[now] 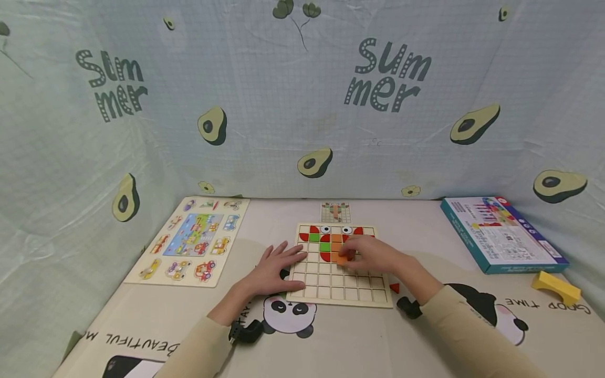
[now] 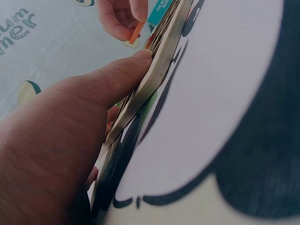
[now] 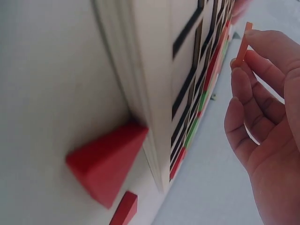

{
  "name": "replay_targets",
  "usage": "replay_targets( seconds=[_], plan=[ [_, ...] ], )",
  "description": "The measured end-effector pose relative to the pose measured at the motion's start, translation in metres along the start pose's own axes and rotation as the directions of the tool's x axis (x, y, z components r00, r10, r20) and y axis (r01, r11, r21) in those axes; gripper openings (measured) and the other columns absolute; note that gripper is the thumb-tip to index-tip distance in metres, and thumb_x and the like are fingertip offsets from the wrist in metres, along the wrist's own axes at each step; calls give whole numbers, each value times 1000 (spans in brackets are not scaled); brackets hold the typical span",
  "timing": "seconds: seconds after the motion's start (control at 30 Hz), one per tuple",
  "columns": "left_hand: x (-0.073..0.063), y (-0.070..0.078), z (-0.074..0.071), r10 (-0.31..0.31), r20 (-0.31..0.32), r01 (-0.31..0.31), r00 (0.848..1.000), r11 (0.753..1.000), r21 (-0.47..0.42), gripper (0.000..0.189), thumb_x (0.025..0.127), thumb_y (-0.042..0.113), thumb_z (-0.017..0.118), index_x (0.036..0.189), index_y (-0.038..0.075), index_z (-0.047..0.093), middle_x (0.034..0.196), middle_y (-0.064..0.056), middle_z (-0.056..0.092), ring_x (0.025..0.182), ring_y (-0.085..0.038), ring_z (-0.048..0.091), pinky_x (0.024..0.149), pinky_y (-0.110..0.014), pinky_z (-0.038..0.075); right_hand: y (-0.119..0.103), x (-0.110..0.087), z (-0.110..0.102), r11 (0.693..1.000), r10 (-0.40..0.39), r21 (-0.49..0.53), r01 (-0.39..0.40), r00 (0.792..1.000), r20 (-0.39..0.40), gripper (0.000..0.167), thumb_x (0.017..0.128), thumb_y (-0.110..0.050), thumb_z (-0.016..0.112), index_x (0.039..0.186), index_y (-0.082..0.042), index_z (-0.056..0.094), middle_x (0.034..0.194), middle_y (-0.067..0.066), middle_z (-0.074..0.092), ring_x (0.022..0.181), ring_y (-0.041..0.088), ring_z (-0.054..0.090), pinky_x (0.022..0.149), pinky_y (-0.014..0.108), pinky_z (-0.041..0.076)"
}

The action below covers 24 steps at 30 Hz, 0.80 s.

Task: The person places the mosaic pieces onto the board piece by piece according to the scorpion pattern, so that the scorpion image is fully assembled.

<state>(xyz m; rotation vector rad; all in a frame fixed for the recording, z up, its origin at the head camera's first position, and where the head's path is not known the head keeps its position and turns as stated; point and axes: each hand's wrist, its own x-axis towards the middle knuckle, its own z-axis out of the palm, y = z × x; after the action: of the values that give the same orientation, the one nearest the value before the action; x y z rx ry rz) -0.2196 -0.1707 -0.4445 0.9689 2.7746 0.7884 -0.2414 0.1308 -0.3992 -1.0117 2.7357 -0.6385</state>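
Note:
A wooden grid board lies on the table, its upper cells partly filled with red, green and orange pieces and two round eye pieces. Between thumb and fingertips, my right hand pinches an orange tile just over the board's middle. My left hand rests spread at the board's left edge; its thumb touches the rim in the left wrist view. A small pattern card sits behind the board. Beside the board's right edge lies a red triangular piece, with another red piece near it.
To the left lies a wooden vehicle puzzle board. At the right are a flat teal-edged box and a yellow arch block. A hanging cloth with avocado prints stands behind the table.

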Motion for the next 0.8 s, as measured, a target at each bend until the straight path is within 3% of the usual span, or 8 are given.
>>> replay_targets(
  seconds=[0.37, 0.8],
  plan=[
    [0, 1, 0, -6, 2, 6, 1000, 1000, -4, 75, 89, 51, 72, 152, 16, 49, 162, -5, 34, 152, -38, 11, 118, -61, 2, -5, 4, 9, 996, -52, -68, 55, 998, 41, 18, 94, -22, 74, 109, -13, 74, 101, -8, 64, 92, 11, 57, 89, 33, 53],
    [-1, 1, 1, -4, 4, 4, 1000, 1000, -4, 75, 90, 50, 71, 152, 15, 49, 162, -6, 34, 152, -38, 11, 118, -61, 2, -6, 4, 11, 992, -59, -104, 66, 996, 61, 15, 94, -22, 74, 107, -15, 74, 100, -10, 63, 91, 10, 57, 88, 32, 53]
  ],
)
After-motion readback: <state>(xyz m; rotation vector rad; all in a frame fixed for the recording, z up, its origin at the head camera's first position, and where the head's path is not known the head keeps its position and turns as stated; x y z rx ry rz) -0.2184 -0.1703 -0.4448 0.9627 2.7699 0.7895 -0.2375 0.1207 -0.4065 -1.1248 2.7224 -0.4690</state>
